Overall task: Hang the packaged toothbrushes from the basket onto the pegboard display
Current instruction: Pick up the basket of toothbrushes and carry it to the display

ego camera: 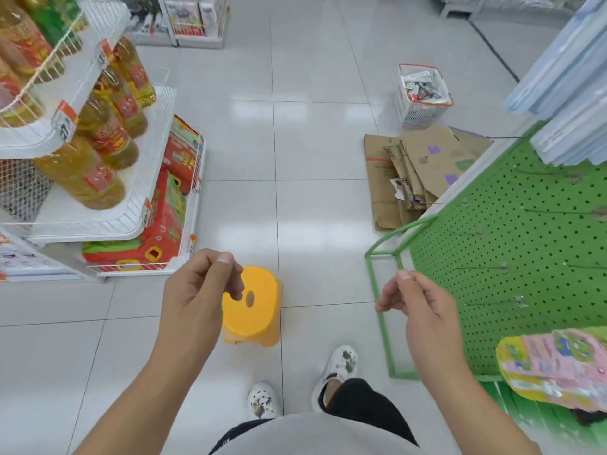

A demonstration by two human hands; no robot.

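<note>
Right now the green pegboard (pixel 512 224) is the biggest thing that matters, standing on the person's right with several bare wire hooks (pixel 479 268) jutting from it and a fan of pink and yellow packets (pixel 551 366) hanging near its lower corner. Flattened cardboard (pixel 417 172) lies on the floor just past the pegboard's far end, and beyond that sits the white basket (pixel 422 95) with a red rim, holding the packaged toothbrushes (pixel 420 87), well apart from both hands. A yellow stool (pixel 253 307) stands on the floor across the aisle from the pegboard, below the left hand (pixel 200 290).

Both hands are raised with fingers loosely curled; neither grip holds anything. The right hand (pixel 417 303) hovers near the pegboard's green frame.

Nothing has been picked up yet, I'd judge. The risks: tripping on the stool or sliding on the cardboard while walking to the basket, and snagging a sleeve or knuckle on the thin hooks, which are hard to see.
</note>
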